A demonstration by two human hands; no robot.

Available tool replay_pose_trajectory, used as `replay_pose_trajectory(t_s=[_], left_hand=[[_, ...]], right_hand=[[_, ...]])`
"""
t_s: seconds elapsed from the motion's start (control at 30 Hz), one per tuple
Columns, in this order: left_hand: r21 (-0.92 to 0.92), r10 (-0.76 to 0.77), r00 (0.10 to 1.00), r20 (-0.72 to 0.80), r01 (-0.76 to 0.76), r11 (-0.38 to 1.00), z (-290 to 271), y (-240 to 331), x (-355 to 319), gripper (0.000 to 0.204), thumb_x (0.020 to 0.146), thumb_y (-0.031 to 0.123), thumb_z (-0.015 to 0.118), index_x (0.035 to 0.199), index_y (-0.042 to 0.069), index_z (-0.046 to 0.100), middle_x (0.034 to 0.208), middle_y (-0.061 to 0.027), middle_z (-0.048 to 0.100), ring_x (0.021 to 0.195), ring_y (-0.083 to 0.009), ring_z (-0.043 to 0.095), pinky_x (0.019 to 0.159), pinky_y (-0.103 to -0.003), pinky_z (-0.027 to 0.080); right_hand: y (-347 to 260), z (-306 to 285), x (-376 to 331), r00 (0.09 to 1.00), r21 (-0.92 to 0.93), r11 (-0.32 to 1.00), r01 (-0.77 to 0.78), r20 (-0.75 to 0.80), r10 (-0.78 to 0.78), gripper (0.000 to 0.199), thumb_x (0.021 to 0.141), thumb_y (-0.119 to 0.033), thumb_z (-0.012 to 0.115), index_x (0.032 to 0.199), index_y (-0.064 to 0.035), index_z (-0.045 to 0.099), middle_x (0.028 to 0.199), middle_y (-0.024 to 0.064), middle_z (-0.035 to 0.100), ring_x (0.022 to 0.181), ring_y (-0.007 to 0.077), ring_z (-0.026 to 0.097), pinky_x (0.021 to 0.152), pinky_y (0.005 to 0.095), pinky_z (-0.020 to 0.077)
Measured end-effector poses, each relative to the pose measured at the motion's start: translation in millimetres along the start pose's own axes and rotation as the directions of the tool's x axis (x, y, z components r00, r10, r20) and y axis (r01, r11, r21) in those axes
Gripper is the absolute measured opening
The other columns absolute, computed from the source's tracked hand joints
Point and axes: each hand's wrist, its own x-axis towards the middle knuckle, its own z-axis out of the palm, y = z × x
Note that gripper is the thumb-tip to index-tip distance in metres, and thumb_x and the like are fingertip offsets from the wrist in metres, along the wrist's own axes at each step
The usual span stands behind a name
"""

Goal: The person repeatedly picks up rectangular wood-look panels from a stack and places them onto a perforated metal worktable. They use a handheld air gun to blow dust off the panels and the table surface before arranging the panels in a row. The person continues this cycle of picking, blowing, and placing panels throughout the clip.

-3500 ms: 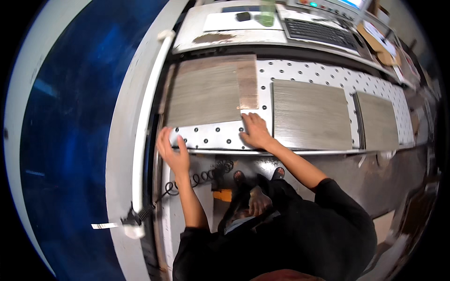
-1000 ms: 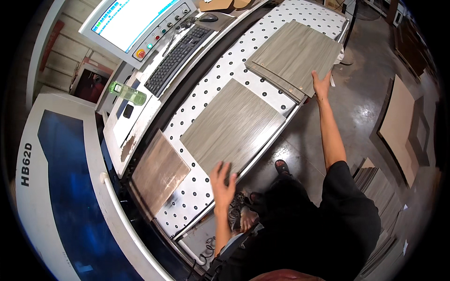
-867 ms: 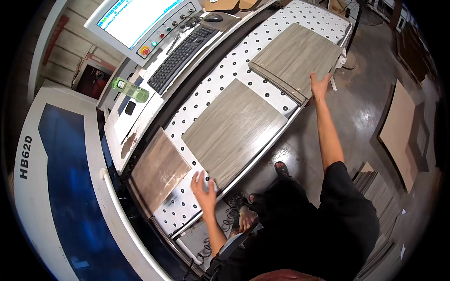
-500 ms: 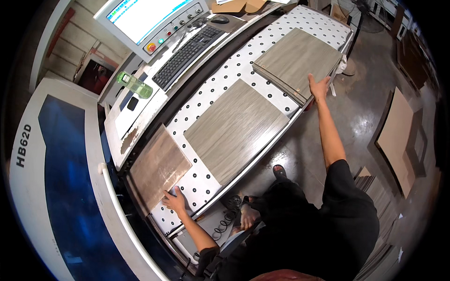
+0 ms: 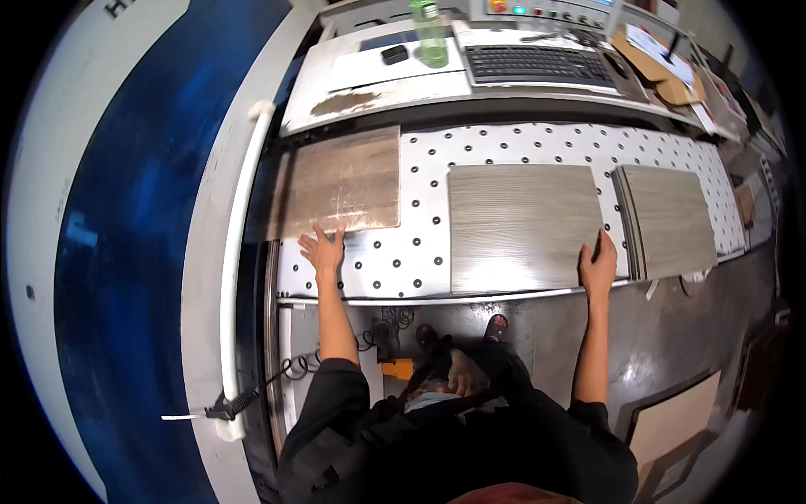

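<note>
Two bare hands are at two flat boards on a white table with black dots.
The left hand has its fingers spread, with the tips at the near edge of a brown board, which lies flat just past that hand. The right hand has its thumb and fingers apart at the right edge of a gray board; I cannot tell if it pinches it. That board lies flat, mostly to the left of the right hand. To the right of this hand is a stack of gray boards. Well past the left hand stands a green bottle, and past the right hand is a black keyboard. A white bar is left of the left hand.
</note>
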Motion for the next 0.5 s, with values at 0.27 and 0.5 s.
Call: replay_pose_trajectory(t_s=[0.27, 0.5], left_hand=[[-0.016, -0.029, 0.999, -0.037, 0.029, 0.999, -17, -59, 44, 0.102, 0.083, 0.075, 0.057, 0.155, 0.007, 0.032, 0.156, -0.0404, 0.017, 0.149, -0.0509, 0.012, 0.119, -0.06, 0.012], [-0.066, 0.019, 0.999, -0.047, -0.022, 0.998, -17, -70, 50, 0.1, 0.081, 0.073, 0.061, 0.153, 0.008, 0.039, 0.154, -0.0384, 0.025, 0.148, -0.0492, 0.016, 0.118, -0.061, 0.016]], right_hand=[[-12, 2, -4, 0.999, -0.268, 0.962, 0.043, -0.002, -0.045, 0.057, 0.093, -0.033, 0.061, 0.142, -0.007, 0.052, 0.145, 0.0172, 0.051, 0.135, 0.0398, 0.043, 0.114, 0.0491, 0.0309], [-55, 41, -12, 0.992, -0.254, 0.961, 0.112, -0.029, -0.124, 0.058, 0.087, -0.035, 0.066, 0.138, -0.0081, 0.057, 0.142, 0.0215, 0.054, 0.13, 0.0439, 0.046, 0.106, 0.0555, 0.0364]])
